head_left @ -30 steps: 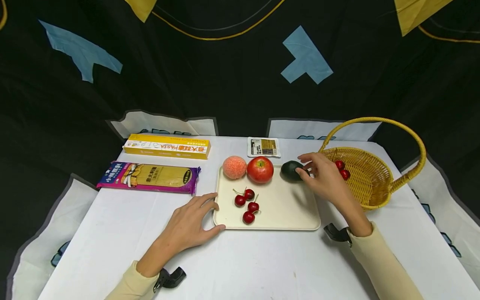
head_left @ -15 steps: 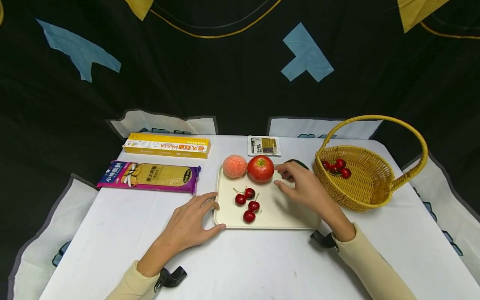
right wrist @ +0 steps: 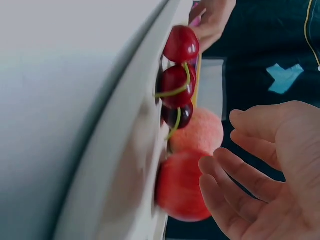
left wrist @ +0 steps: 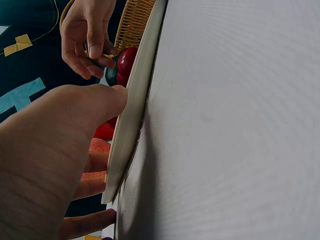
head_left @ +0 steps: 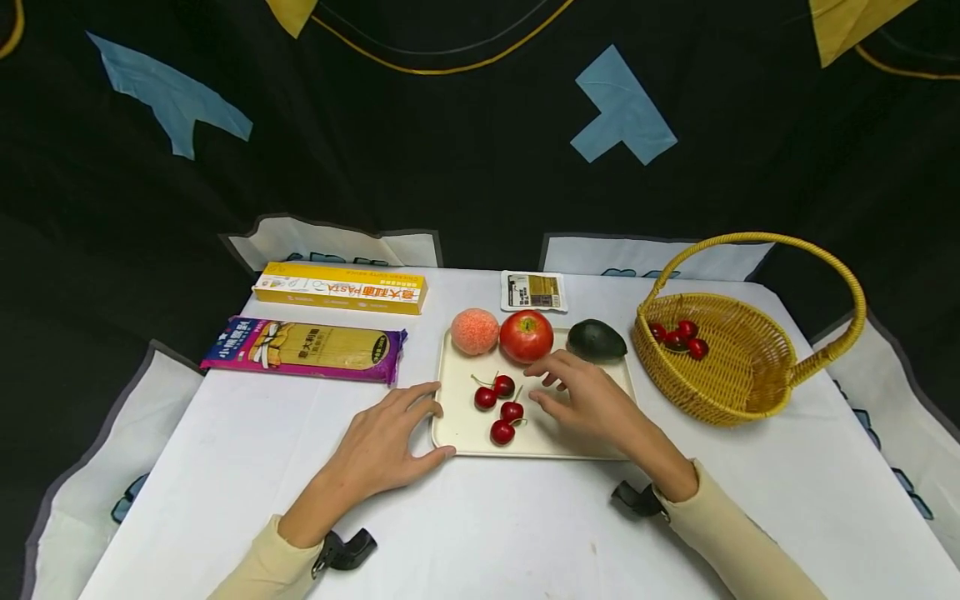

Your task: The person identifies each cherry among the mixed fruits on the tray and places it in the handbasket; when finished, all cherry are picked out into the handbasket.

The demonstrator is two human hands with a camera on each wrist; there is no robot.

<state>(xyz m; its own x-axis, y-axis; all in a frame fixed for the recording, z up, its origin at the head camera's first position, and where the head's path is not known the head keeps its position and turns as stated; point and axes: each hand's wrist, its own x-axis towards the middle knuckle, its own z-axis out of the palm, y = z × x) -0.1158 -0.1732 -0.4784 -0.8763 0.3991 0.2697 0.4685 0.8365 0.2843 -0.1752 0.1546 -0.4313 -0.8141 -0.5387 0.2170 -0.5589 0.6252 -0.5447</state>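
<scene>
Left hand [head_left: 382, 442]: fingers and thumb spread, touching the left end of the cream tray [head_left: 459, 427], thumb at its near corner. Right hand [head_left: 592, 400]: over the tray, fingers loosely bent and apart, thumb clear of them, holding nothing.

4 cherries [head_left: 512, 412] with stems sit on the tray between the 2 hands, just left of the right hand's fingertips. Red apple [head_left: 527, 336] just beyond those fingertips; peach [head_left: 475, 331] left of the apple, beyond the cherries. Dark green avocado [head_left: 596, 341] beyond the right hand, at the tray's far right corner.

Farther out: yellow wicker basket [head_left: 738, 358] right of the right hand, handle up, 4 more cherries [head_left: 697, 348] inside. White pouch [head_left: 533, 292] beyond the apple, off the tray. Purple pasta bag [head_left: 303, 347] beyond the left hand; yellow pasta box [head_left: 341, 287] behind that. All on a white tablecloth [head_left: 480, 533].
</scene>
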